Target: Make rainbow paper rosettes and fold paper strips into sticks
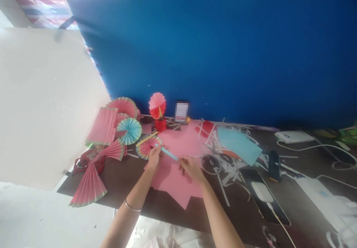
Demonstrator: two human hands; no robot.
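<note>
Between both hands stretches a narrow light-blue paper strip [170,153], held slanting over pink paper sheets [181,181] on the dark table. My left hand [154,157] pinches its upper left end, beside a round pleated pink fan [145,148] with a yellow strip [147,138] across it. At the lower right end, the fingers of my right hand [190,167] are closed on the same strip. More folded paper fans lie to the left, among them a blue rosette [129,131] and a long pink fan [92,188].
A red pot with a paper flower [157,106] stands at the back. Right of my hands lie a roll of tape [211,164], white paper scraps [232,171], light-blue paper [240,144], and a phone [275,209] with a cable. A blue panel [212,54] rises behind the table.
</note>
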